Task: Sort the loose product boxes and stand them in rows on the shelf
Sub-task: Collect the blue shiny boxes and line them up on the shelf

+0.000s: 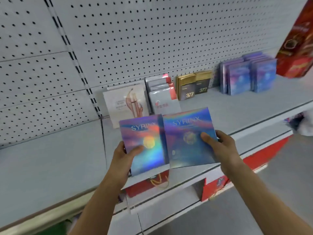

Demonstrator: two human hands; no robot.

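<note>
Each hand holds one flat holographic box over the front edge of the shelf (228, 109). The left hand (124, 157) grips the left box (144, 145) at its lower left corner, with the thumb on the front face and the fingers behind. The right hand (220, 146) grips the right box (188, 139) at its right edge in the same way, thumb in front. The two boxes stand upright and side by side, and their inner edges touch or nearly touch; I cannot tell which.

Along the back edge of the shelf several rows already stand: a white box (126, 103) with a pink drawing, grey packs (160, 94), gold boxes (193, 87), and more to the right a blue row (247, 75) that looks like the same product as the held boxes. A red box (298, 46) is at the right back corner.

The boxes seem light and stiff, thin cardboard with a glossy film, so they are probably slippery for the fingers. A pinch on the side edge, thumb in front and fingers behind, looks like the safe hold. Because they are thin, they may fall over easily when they stand alone, so it is better to lean them against the blue row.
</note>
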